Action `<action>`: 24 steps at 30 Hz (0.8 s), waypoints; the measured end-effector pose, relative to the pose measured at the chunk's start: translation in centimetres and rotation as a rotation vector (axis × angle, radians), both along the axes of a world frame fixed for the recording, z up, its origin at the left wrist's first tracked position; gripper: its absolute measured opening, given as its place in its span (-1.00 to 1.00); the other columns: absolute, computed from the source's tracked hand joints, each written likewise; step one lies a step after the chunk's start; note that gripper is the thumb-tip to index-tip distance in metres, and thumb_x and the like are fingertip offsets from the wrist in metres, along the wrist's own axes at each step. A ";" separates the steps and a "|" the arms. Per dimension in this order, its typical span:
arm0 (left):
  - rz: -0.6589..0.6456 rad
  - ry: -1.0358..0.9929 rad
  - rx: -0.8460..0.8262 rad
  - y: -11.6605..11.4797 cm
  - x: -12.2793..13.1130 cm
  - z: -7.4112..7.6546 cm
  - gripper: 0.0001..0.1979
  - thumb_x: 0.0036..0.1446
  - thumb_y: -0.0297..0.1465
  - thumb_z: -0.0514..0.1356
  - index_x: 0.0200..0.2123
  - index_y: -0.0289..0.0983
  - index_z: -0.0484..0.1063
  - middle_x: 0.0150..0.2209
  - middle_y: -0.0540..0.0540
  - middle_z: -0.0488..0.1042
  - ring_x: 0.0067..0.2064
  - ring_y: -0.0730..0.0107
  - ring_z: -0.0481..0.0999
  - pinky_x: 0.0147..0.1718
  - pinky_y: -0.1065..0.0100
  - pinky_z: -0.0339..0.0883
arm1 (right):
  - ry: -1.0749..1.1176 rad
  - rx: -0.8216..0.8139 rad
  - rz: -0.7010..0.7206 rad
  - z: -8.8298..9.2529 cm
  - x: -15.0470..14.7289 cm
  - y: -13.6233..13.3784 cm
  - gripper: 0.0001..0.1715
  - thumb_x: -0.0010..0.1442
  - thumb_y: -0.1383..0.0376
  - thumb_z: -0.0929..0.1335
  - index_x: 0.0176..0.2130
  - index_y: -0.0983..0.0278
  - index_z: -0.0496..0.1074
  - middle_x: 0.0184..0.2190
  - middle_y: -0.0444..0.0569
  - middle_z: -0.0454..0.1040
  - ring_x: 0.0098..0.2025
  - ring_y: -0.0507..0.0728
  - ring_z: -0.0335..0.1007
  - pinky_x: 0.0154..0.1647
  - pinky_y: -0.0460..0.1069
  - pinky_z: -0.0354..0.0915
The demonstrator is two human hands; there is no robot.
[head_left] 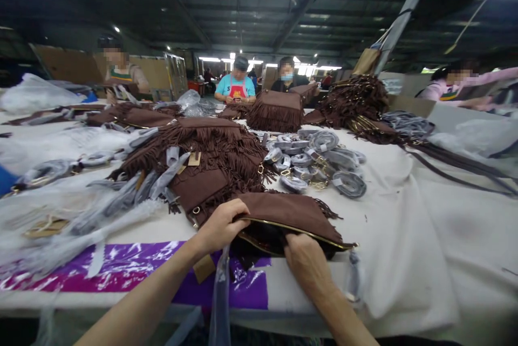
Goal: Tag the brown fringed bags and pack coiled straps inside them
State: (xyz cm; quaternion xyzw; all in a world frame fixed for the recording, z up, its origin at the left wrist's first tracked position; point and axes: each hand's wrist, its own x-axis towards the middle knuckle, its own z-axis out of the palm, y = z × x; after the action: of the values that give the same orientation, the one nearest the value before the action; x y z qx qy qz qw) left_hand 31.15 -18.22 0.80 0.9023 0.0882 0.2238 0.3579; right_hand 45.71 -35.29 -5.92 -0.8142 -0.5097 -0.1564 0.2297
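Note:
A brown fringed bag (283, 208) lies in front of me at the table's near side, its gold-toothed zipper (299, 231) undone and its mouth gaping toward me. My left hand (226, 222) pinches the upper edge of the mouth at its left end. At the lower edge, right of the middle, my right hand (305, 259) is closed on the bag, with its fingertips hidden in the dark opening. A plastic-wrapped strap (221, 297) hangs down beside my left wrist. Another small wrapped piece (353, 276) dangles from the zipper's right end.
Piled fringed bags (210, 141) lie beyond my left hand. Coiled, wrapped straps (324, 160) with gold clips sit behind the bag. Purple plastic film (137, 265) and clear wrapping cover the left side. White cloth (404, 216) spreads rightward. Several co-workers (237, 84) are around the table.

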 end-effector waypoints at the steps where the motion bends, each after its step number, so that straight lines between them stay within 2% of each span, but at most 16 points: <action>1: -0.008 0.023 0.011 0.2 -0.1 -0.1 -0.90 0.10 -0.49 0.09 -0.43 -0.28 0.37 -0.37 -0.02 0.42 -0.28 0.38 0.40 -0.25 0.38 0.25 | 0.000 -0.027 0.067 0.4 -0.2 -0.7 -0.76 0.07 0.53 0.31 -0.35 0.30 0.54 -0.58 0.01 0.46 -0.51 0.22 0.46 -0.46 0.00 0.35; 4: -0.022 0.078 0.080 1.0 -0.5 -0.7 -0.88 0.16 -0.47 0.06 -0.39 -0.27 0.38 -0.34 -0.03 0.42 -0.26 0.36 0.40 -0.24 0.37 0.24 | 0.092 0.037 0.269 1.9 0.9 -4.3 -0.64 0.26 0.44 0.23 -0.01 0.26 0.46 -0.29 0.01 0.56 -0.27 0.17 0.53 -0.26 -0.04 0.42; 5: -0.028 0.089 0.111 1.3 -0.6 -0.9 -0.86 0.18 -0.46 0.05 -0.38 -0.26 0.38 -0.32 -0.04 0.42 -0.24 0.35 0.40 -0.22 0.36 0.24 | 0.115 0.094 0.271 2.4 2.0 -5.9 -0.61 0.30 0.43 0.19 0.04 0.25 0.42 -0.20 0.01 0.56 -0.20 0.15 0.52 -0.18 -0.03 0.42; 7: -0.039 0.094 0.185 1.6 -0.8 -1.1 -0.84 0.21 -0.47 0.02 -0.33 -0.25 0.40 -0.27 -0.07 0.43 -0.18 0.31 0.40 -0.17 0.33 0.25 | 0.080 0.168 0.143 2.9 4.9 -9.1 -0.56 0.31 0.43 0.13 0.07 0.24 0.40 -0.08 0.03 0.53 -0.06 0.18 0.47 -0.04 0.04 0.40; 8: -0.045 0.088 0.234 1.6 -0.9 -1.0 -0.82 0.21 -0.48 0.01 -0.27 -0.25 0.41 -0.22 -0.09 0.43 -0.15 0.29 0.40 -0.14 0.31 0.25 | 0.011 0.147 0.094 2.9 6.5 -10.5 -0.52 0.28 0.45 0.10 0.04 0.24 0.43 -0.05 0.04 0.52 -0.01 0.21 0.44 0.02 0.10 0.37; 9: -0.054 0.079 0.290 1.4 -1.0 -0.9 -0.79 0.21 -0.50 0.00 -0.21 -0.24 0.42 -0.17 -0.11 0.43 -0.11 0.26 0.39 -0.10 0.28 0.25 | -0.026 0.106 0.102 2.8 7.9 -11.7 -0.49 0.26 0.46 0.09 0.01 0.24 0.44 -0.04 0.06 0.51 0.01 0.22 0.43 0.03 0.13 0.36; 12: -0.136 0.110 0.459 -0.2 -1.3 0.2 -0.71 0.15 -0.53 0.06 -0.09 -0.22 0.42 -0.04 -0.13 0.40 -0.01 0.20 0.34 0.01 0.20 0.21 | -0.001 -0.108 0.233 2.0 10.3 -13.4 -0.57 0.25 0.43 0.12 -0.05 0.25 0.45 -0.11 0.07 0.53 -0.07 0.20 0.46 -0.05 0.08 0.40; 14: -0.168 0.219 0.525 -2.0 -1.3 1.1 -0.80 0.12 -0.48 0.14 -0.17 -0.23 0.45 -0.04 -0.15 0.40 -0.02 0.17 0.35 0.00 0.17 0.23 | 0.014 -0.236 0.210 1.7 10.0 -13.3 -0.67 0.23 0.41 0.15 -0.20 0.23 0.45 -0.27 0.04 0.51 -0.21 0.19 0.46 -0.19 0.04 0.40; 16: -0.144 0.332 0.550 -4.2 -1.1 2.0 -0.91 0.13 -0.40 0.18 -0.28 -0.26 0.46 -0.10 -0.16 0.42 -0.06 0.16 0.38 -0.05 0.16 0.26 | 0.020 -0.275 0.133 1.8 8.8 -13.1 -0.72 0.25 0.37 0.14 -0.32 0.20 0.38 -0.38 -0.01 0.46 -0.32 0.18 0.42 -0.29 0.02 0.35; 19: -0.125 0.341 0.508 -8.4 -0.4 2.7 -0.82 0.21 -0.26 0.16 -0.28 -0.25 0.45 -0.16 -0.14 0.45 -0.10 0.18 0.40 -0.10 0.19 0.30 | 0.113 -0.225 0.091 2.3 6.7 -13.0 -0.75 0.32 0.28 0.10 -0.31 0.16 0.28 -0.46 -0.07 0.43 -0.41 0.17 0.41 -0.40 0.01 0.29; 21: -0.134 0.292 0.449 -11.8 0.6 2.3 -0.71 0.19 -0.14 0.17 -0.21 -0.24 0.42 -0.16 -0.12 0.46 -0.10 0.17 0.42 -0.11 0.19 0.32 | 0.205 -0.182 0.114 2.4 5.5 -13.2 -0.75 0.35 0.24 0.08 -0.30 0.15 0.24 -0.54 -0.13 0.40 -0.50 0.16 0.40 -0.46 0.00 0.26; 24: -0.074 0.310 0.405 -16.2 2.7 0.4 -0.60 0.15 -0.07 0.19 -0.14 -0.27 0.38 -0.15 -0.17 0.48 -0.09 0.07 0.45 -0.09 0.09 0.34 | 0.347 -0.111 0.217 2.1 4.0 -13.8 -0.72 0.38 0.19 0.07 -0.27 0.15 0.26 -0.58 -0.17 0.38 -0.56 0.13 0.39 -0.49 -0.04 0.28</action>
State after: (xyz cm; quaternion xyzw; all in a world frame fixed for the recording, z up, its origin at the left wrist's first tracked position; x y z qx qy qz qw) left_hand 33.80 -34.38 1.23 0.9817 0.0621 0.0828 0.1600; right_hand 49.70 -49.04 -3.79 -0.7807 -0.5550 0.0402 0.2845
